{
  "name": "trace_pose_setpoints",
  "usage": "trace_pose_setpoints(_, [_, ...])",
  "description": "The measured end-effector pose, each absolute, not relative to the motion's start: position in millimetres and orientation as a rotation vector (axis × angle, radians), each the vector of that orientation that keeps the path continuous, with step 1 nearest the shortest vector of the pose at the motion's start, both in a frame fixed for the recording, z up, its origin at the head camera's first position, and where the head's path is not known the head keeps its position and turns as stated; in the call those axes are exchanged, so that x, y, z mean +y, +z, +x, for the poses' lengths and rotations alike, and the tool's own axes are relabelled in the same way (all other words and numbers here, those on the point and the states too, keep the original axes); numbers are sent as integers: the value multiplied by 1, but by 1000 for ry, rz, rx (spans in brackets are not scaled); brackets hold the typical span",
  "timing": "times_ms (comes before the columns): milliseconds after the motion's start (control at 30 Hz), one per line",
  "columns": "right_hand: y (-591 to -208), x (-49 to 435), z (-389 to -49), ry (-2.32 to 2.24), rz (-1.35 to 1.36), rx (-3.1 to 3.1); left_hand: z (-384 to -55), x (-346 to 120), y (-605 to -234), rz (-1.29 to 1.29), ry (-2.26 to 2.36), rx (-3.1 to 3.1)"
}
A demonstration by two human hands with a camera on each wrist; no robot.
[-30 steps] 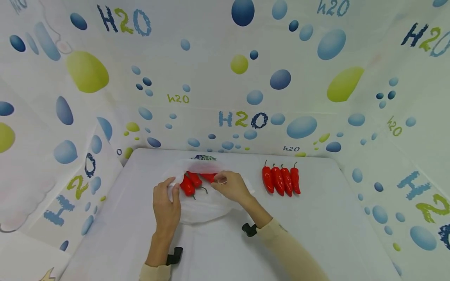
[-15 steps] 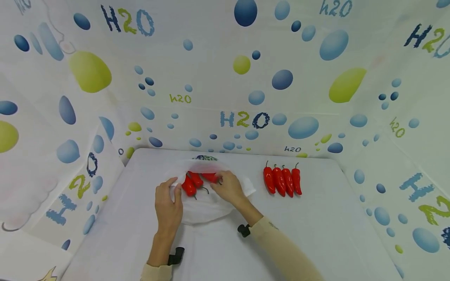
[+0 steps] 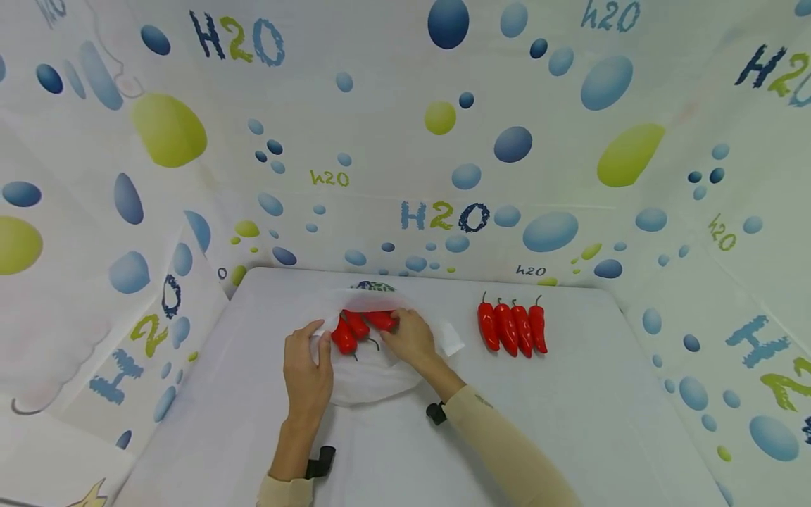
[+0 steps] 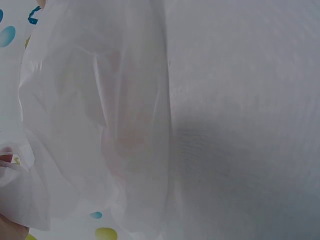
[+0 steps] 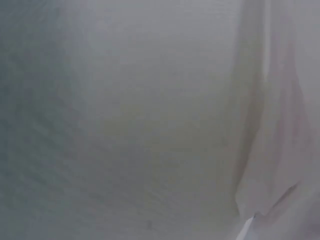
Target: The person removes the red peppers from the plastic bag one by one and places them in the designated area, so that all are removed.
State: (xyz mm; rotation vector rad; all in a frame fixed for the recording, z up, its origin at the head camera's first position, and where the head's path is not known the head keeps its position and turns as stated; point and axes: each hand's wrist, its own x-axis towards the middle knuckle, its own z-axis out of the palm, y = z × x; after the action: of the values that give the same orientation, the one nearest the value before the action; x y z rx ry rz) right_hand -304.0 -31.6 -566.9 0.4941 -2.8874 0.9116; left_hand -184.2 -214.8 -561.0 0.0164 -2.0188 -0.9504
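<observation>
In the head view, a thin white plastic bag (image 3: 374,384) lies on the table with its mouth held apart. My left hand (image 3: 308,370) grips the bag's left edge, thumb on the inner side. Just inside the mouth lie two red peppers (image 3: 345,339) with dark curved stems. A third red pepper (image 3: 379,320) lies behind them, its right end pinched by the fingers of my right hand (image 3: 410,339). The translucent bag (image 4: 95,125) fills much of the left wrist view. Folds of the bag (image 5: 272,165) show at the right in the blurred right wrist view.
Several red peppers (image 3: 512,328) stand in a row on the white table (image 3: 570,408), to the right of the bag. A dark printed mark (image 3: 375,286) shows behind the bag's mouth. Behind the table rises a white backdrop (image 3: 380,141) with coloured drops.
My right hand and forearm have shifted slightly left, and the fingers have closed in on the third pepper's end. The left hand keeps its place at the bag. The head view has turned slightly left.
</observation>
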Motion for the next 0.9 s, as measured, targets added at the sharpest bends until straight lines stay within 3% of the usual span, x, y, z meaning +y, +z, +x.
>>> trace_pose_setpoints(900, [-566,-26,-307,1078,382,-2942,-185,-214,-562,-6,-942,-2018])
